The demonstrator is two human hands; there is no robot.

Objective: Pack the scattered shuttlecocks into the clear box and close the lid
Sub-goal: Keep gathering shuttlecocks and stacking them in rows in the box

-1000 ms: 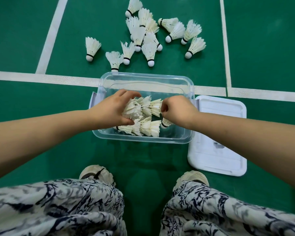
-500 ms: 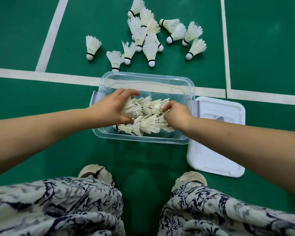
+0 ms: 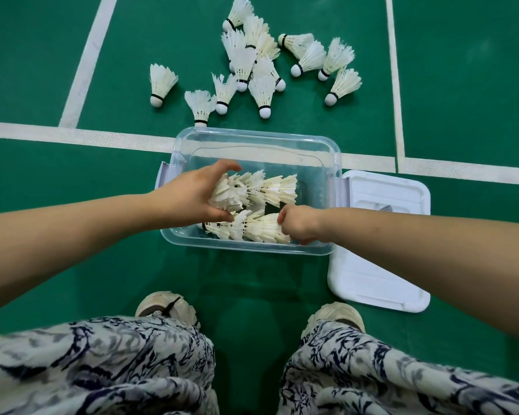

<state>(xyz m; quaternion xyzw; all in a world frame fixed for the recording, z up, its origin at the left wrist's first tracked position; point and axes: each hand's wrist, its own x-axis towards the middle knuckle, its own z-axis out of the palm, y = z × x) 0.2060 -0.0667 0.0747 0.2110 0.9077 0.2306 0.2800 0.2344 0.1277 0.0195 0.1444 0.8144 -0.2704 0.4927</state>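
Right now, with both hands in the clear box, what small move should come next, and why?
Probably let go and reach for the loose shuttlecocks on the floor beyond the clear box. The left hand and right hand only steady two packed rows, the far half is bare, and the lid lies off.

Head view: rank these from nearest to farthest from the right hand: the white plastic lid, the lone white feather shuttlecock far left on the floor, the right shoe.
1. White plastic lid, right of the right hand.
2. Right shoe, below.
3. Lone white feather shuttlecock, far upper left.
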